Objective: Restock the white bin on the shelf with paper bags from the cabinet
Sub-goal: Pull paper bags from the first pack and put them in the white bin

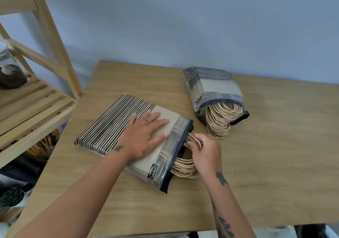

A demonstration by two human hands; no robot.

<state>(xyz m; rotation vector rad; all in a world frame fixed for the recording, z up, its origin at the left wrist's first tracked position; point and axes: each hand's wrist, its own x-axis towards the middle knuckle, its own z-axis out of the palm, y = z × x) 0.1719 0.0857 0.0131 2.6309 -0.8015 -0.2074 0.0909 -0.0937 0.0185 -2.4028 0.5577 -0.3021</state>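
Two forearms (102,188) are seen reaching in from the lower edge, cut off above the elbows. The left hand (145,136) is laid flat, fingers straight and spread, on a pack of paper bags (113,125) that lies on the tabletop (266,164). The right hand (206,154) is curled round some of the twine handles (183,166) sticking out of the pack's open end; the fingertips are hidden among the loops. The bags are brown with black stripes at the far end, and they are sheathed in a clear plastic wrap (176,146) with a dark rim. How many bags are inside cannot be told.

A second pack (212,89) lies further back on the tabletop, well apart from the first, with its own bundle of handles spilling toward the camera.

At the left a wooden shelf (36,109) is cut off by the frame edge. A jar (7,67) is partly seen on it, and the things on its lower levels are too blurred and dark to be made out. A plain wall (183,17) is seen behind.
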